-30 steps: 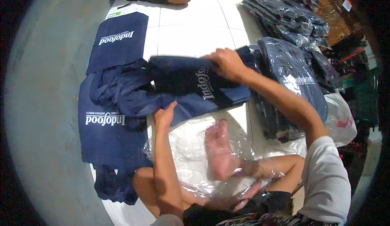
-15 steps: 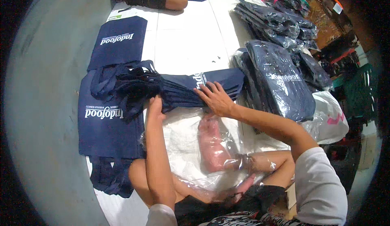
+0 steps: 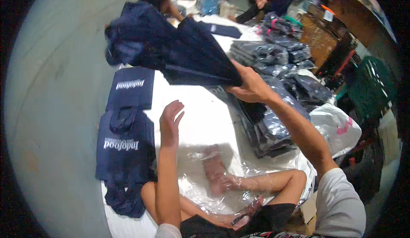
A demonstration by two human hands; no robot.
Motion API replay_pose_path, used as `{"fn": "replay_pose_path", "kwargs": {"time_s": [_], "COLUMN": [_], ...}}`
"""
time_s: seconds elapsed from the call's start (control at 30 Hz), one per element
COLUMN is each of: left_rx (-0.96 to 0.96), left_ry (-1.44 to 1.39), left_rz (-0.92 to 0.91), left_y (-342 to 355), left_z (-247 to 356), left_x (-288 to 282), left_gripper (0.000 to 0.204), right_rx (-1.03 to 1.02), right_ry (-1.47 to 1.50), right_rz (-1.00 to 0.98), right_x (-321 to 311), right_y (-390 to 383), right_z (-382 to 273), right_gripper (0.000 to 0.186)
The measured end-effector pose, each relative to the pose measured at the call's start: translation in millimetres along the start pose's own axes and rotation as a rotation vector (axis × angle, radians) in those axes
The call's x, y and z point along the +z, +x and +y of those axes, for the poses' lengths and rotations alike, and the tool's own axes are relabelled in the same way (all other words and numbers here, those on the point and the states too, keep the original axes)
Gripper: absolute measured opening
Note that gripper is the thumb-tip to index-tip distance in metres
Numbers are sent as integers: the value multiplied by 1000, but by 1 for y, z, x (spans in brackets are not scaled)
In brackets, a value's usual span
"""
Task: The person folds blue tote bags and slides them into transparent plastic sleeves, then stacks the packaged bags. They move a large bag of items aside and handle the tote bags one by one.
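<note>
Head view, and I have the navy fabric bundle [image 3: 171, 50] raised ahead, slanting from upper left down to the right hand [image 3: 249, 85], which clasps its near end. That makes the right hand the nearer one: the load reaches forward and left from it. My left hand [image 3: 171, 117] holds nothing, fingers loosely bent, apart from the fabric and on its near side. Below spreads a white floor sheet [image 3: 196, 114]; flat navy bags [image 3: 124, 163] lie left, plastic-wrapped stacks [image 3: 273, 124] right, and co-workers sit at the far end.
</note>
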State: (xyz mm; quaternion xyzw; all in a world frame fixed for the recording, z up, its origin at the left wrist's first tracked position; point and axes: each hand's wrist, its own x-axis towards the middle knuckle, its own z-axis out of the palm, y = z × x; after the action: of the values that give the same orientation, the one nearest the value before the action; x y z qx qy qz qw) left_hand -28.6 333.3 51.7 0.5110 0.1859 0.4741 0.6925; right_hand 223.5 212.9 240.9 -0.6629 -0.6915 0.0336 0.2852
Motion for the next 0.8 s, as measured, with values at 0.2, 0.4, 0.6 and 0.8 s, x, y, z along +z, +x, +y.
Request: {"fn": "replay_pose_path", "kwargs": {"time_s": [0.2, 0.4, 0.6, 0.8], "left_rx": [-250, -626, -817, -306], "left_ry": [-211, -285, -283, 258], "left_rz": [-33, -404, -595, -34], "left_y": [-61, -151, -224, -276], "left_z": [114, 102, 43, -10], "left_x": [157, 201, 222, 231], "left_gripper": [70, 65, 72, 61], "right_rx": [472, 766, 743, 67], "right_ry": [629, 895, 320, -621], "right_rz": [10, 379, -33, -160], "right_x": [-60, -75, -128, -209], "right_y": [-123, -271, -366, -368], "right_z": [-130, -159, -231, -273], "right_gripper": [54, 50, 58, 73]}}
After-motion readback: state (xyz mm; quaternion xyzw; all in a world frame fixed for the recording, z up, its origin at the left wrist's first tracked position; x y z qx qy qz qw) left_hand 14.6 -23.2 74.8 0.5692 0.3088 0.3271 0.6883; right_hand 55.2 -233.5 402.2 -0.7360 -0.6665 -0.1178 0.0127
